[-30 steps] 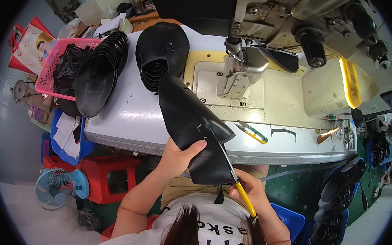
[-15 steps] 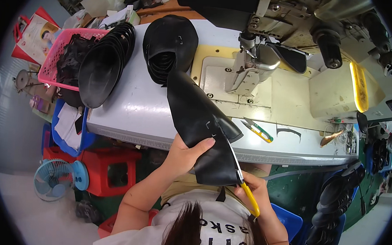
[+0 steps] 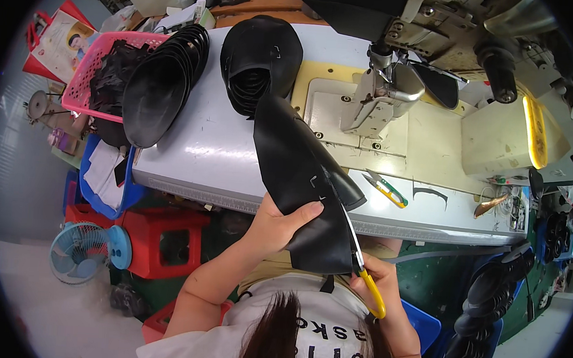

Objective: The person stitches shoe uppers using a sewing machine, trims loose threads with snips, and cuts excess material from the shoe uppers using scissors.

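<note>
White tabletop (image 3: 218, 168) backs the black sheet (image 3: 294, 160), likely light, supple and slick, at seven o'clock from the sewing machine (image 3: 396, 97), best held where the left hand (image 3: 280, 226) pinches it, right hand (image 3: 380, 276) closed round yellow-handled scissors (image 3: 372, 294)

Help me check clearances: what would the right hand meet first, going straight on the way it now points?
Likely the held black piece, by its lower right edge; the yellow-handled scissors in the right hand lie along it, though depth is unclear.
</note>
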